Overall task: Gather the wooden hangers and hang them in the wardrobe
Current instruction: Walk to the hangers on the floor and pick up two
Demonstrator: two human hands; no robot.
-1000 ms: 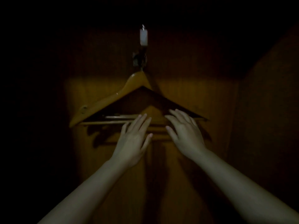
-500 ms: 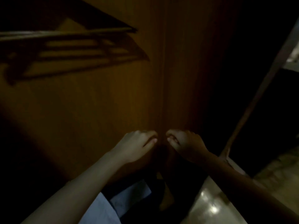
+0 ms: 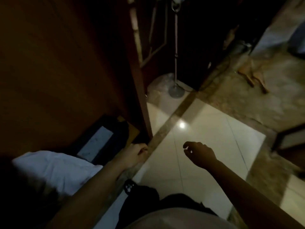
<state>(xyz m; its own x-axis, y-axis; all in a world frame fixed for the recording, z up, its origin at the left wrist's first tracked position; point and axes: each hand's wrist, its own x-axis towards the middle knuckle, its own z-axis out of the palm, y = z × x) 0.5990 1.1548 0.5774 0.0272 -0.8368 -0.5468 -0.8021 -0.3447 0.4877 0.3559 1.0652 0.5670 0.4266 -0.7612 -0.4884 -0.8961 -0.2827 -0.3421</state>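
Seeing blurred wooden hangers (image 3: 252, 78) lying flat on the mottled stone floor (image 3: 272, 109) at far right, long axes slanting from upper left to lower right. Holding the left hand (image 3: 134, 154) by the dark wardrobe (image 3: 66, 71) edge and the right hand (image 3: 200, 152) over glossy white tiles (image 3: 214, 138), fingers loosely curled, gripping nothing.

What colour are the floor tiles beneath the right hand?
The floor tiles are glossy off-white with thin dark joints; the head view shows them.
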